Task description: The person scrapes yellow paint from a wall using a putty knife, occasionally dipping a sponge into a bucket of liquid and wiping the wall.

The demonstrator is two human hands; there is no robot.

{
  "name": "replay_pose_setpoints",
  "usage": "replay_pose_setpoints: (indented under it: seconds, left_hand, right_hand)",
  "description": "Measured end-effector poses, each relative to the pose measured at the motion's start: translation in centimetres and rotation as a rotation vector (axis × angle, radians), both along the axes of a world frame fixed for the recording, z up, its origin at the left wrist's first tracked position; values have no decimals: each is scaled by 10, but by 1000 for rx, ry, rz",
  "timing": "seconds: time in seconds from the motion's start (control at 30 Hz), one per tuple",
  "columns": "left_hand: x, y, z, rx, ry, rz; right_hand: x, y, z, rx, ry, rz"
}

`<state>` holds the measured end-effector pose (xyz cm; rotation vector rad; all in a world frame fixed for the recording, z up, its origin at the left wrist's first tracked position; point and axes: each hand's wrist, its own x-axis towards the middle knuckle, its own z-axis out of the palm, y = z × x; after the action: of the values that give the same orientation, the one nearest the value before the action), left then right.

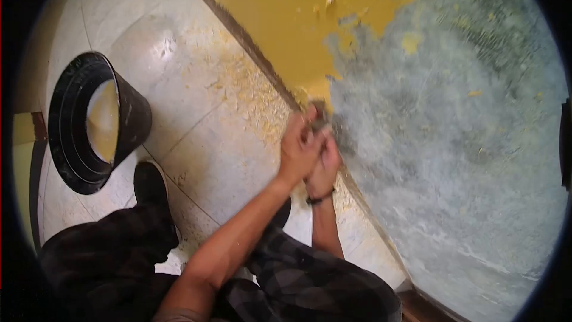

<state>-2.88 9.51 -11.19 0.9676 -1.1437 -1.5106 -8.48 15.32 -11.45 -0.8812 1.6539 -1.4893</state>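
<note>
At the lower edge of a wall with peeling yellow paint [274, 18], my left hand [298, 156] and my right hand [325, 164] are close together, overlapping. Both are closed around a small scraper [320, 117], whose short dull blade shows just beyond the fingers, against the paint's edge. Its handle is hidden in my grip, and the fingers are slightly blurred. A dark bracelet circles my right wrist. Bare grey plaster [417, 125] spreads to the right of the remaining yellow paint.
A black bucket [134, 116] holding pale, cloudy liquid stands on the tiled floor [196, 143] at left. Yellow paint flakes [253, 92] lie along the wall base. My dark shoe [152, 185] is beside the bucket, and my checked trouser leg [333, 280] is below my hands.
</note>
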Motion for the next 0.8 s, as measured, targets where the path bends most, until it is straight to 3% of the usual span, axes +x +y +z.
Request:
replay_pose_setpoints:
  seconds: [0.07, 0.13, 0.2, 0.3, 0.33, 0.4, 0.53, 0.6, 0.67, 0.8]
  left_hand:
    - [8, -1, -5, -97, -50, 113]
    - [10, 8, -1, 44, 52, -2]
    - [5, 21, 6, -1, 49, -12]
    - [5, 29, 22, 132, 30, -100]
    - [3, 24, 16, 141, 32, -96]
    - [-3, 24, 5, -72, 47, 62]
    - [0, 35, 24, 5, 57, -49]
    - [1, 34, 31, 89, 67, -80]
    - [-1, 34, 26, 33, 10, -50]
    - [-6, 34, 20, -54, 67, 18]
  right_hand:
    - [14, -5, -6, -60, -150, -1]
    - [19, 3, -5, -7, -75, -99]
    - [16, 17, 9, -27, -111, -94]
    - [18, 18, 37, 10, -256, -162]
    - [15, 15, 29, 19, -253, -160]
    - [10, 21, 16, 39, -146, -100]
    - [25, 18, 48, 20, -223, -274]
    - [12, 28, 41, 18, -268, -201]
    - [3, 38, 30, 29, -106, -112]
    - [14, 29, 46, -9, -172, -182]
